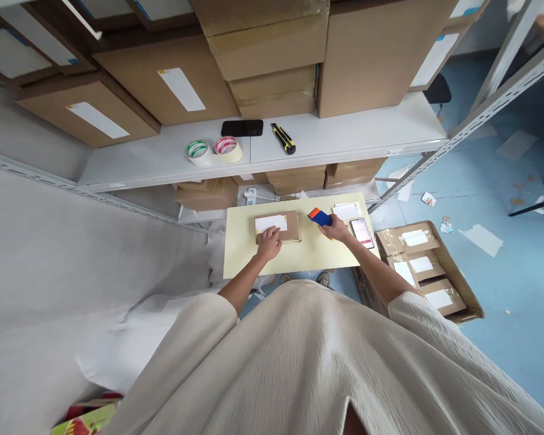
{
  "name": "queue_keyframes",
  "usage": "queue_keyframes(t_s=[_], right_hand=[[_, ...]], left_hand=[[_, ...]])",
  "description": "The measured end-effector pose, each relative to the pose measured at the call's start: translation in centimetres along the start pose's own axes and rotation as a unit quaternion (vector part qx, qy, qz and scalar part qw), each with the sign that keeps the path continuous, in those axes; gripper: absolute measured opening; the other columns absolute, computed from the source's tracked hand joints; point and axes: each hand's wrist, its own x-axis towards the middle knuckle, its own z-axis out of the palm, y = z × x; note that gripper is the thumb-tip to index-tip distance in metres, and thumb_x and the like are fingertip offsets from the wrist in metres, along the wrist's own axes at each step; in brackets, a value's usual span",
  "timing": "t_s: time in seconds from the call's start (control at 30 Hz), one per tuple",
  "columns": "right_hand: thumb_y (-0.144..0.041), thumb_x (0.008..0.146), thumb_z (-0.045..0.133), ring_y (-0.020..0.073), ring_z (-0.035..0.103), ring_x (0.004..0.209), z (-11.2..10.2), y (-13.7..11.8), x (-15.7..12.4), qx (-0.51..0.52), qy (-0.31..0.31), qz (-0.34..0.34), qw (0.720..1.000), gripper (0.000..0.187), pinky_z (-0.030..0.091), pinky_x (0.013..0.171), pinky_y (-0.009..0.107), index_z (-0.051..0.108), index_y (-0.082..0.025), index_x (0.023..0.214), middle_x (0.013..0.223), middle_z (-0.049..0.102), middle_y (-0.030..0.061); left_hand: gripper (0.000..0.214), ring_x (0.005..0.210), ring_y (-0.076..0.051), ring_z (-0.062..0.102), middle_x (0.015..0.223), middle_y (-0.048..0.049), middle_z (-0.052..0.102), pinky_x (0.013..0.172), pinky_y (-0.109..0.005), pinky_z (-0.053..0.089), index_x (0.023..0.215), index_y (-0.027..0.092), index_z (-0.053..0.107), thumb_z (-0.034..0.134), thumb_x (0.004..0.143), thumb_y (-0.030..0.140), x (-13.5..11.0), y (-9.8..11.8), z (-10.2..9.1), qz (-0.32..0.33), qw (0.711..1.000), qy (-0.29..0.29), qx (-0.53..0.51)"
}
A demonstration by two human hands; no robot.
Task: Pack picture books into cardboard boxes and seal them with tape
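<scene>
Nearest, the pale yellow table [299, 258] has its front edge just beyond the person's shoes [324, 278], with a bare strip running along it. White plastic [149, 338] is bunched beyond its left side; past its right side an open carton [475, 305] stands on the floor, holding smaller boxes with white labels.

On the table, the left hand [269, 243] lies open on a small brown box [292, 226], fingers spread over the lower part of its white label [265, 223] without wrapping around it. The box sits left of the middle, with bare surface on its left and a clear gap on its right. Across that gap, the right hand [336, 230] is closed around a blue-and-orange tool [321, 218] pointing toward the box, well apart from it; whether the tool touches the table I cannot tell. A lit phone [361, 233] lies near the right edge, with white papers [347, 210] behind it.

Farther and higher, a grey shelf [353, 136] carries two tape rolls [228, 150], a black phone [242, 128] and a yellow-and-black cutter [283, 139]. Bare room flanks them along its front; large boxes [367, 60] line the back.
</scene>
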Motion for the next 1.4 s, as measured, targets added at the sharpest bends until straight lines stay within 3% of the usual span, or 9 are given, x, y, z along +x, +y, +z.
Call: queue_keyframes(t_s=[0.2,0.4,0.57,0.73,0.83,1.0,1.13,1.27,1.4], right_hand=[[-0.052,0.089,0.088,0.0325,0.075,0.117,-1.4,-3.4,-1.4,0.111,-0.018,-0.062,0.992,0.075,0.058,0.097,0.042,0.056,-0.024,0.150,0.134,0.079,0.0147],[-0.059,0.083,0.090,0.0275,0.076,0.111,-1.1,-5.9,-2.4,0.165,0.005,-0.148,0.975,0.077,0.063,0.092,0.039,0.058,-0.026,0.144,0.132,0.079,0.0108],[-0.059,0.080,0.092,0.0288,0.075,0.114,-0.3,-7.1,-2.9,0.166,0.012,-0.171,0.971,0.078,0.063,0.094,0.040,0.060,-0.027,0.143,0.136,0.077,0.0113],[-0.060,0.079,0.094,0.0295,0.075,0.112,1.1,-7.7,-3.5,0.175,0.022,-0.192,0.965,0.077,0.062,0.093,0.041,0.062,-0.026,0.141,0.133,0.078,0.0113],[-0.059,0.082,0.093,0.0299,0.075,0.112,2.0,-8.3,-4.2,0.161,0.024,-0.188,0.969,0.074,0.061,0.094,0.041,0.062,-0.026,0.141,0.134,0.078,0.0119],[-0.056,0.090,0.089,0.0326,0.075,0.116,2.8,-9.4,-5.4,0.054,0.036,-0.173,0.983,0.065,0.051,0.107,0.044,0.062,-0.023,0.140,0.130,0.080,0.0146],[-0.049,0.093,0.085,0.0322,0.075,0.108,2.0,-9.7,-5.8,-0.049,0.025,-0.170,0.984,0.050,0.044,0.109,0.043,0.063,-0.020,0.127,0.116,0.081,0.0144],[-0.053,0.093,0.086,0.0322,0.075,0.100,0.2,-8.2,-6.8,-0.091,0.027,-0.149,0.984,0.046,0.044,0.104,0.041,0.063,-0.021,0.117,0.107,0.081,0.0144],[-0.064,0.090,0.087,0.0303,0.076,0.093,-1.1,-4.9,-8.7,-0.029,0.012,-0.075,0.997,0.051,0.047,0.087,0.035,0.064,-0.025,0.111,0.097,0.080,0.0091]], left_hand=[[0.034,0.142,-0.034,0.069,0.150,-0.0130,0.076,0.123,-0.051,0.052,0.133,0.025,0.079,0.063,0.104,0.031,3.1,1.3,-2.6,-0.094,0.984,0.040,-0.148],[0.026,0.104,-0.024,0.084,0.121,-0.0121,0.086,0.091,-0.037,0.064,0.117,0.022,0.075,0.065,0.105,0.044,5.6,2.7,-6.4,-0.157,0.861,0.018,-0.484],[0.029,0.093,-0.021,0.083,0.098,-0.0097,0.086,0.080,-0.031,0.063,0.106,0.021,0.072,0.085,0.094,0.045,4.7,2.3,-7.6,-0.167,0.793,-0.015,-0.586],[0.036,0.076,-0.016,0.076,0.080,-0.0044,0.078,0.074,-0.028,0.058,0.098,0.019,0.073,0.100,0.078,0.031,4.1,1.3,-7.7,-0.160,0.747,-0.031,-0.644],[0.038,0.073,-0.015,0.073,0.078,-0.0023,0.076,0.073,-0.028,0.057,0.097,0.019,0.072,0.101,0.072,0.021,4.1,0.7,-7.5,-0.161,0.757,-0.019,-0.633],[0.050,0.078,-0.019,0.076,0.081,0.0014,0.075,0.079,-0.031,0.059,0.104,0.023,0.065,0.098,0.067,0.013,4.2,0.0,-7.4,-0.156,0.822,0.027,-0.547],[0.053,0.077,-0.019,0.076,0.079,0.0041,0.073,0.074,-0.029,0.057,0.108,0.025,0.060,0.093,0.068,0.011,4.6,0.1,-7.8,-0.145,0.850,0.029,-0.505],[0.055,0.076,-0.019,0.074,0.080,0.0045,0.072,0.070,-0.028,0.054,0.106,0.027,0.056,0.093,0.068,0.012,5.7,-0.4,-8.9,-0.148,0.861,0.052,-0.484],[0.054,0.077,-0.020,0.073,0.077,0.0047,0.071,0.071,-0.029,0.054,0.103,0.027,0.055,0.091,0.067,0.012,7.0,-0.3,-9.8,-0.151,0.887,0.032,-0.436]])
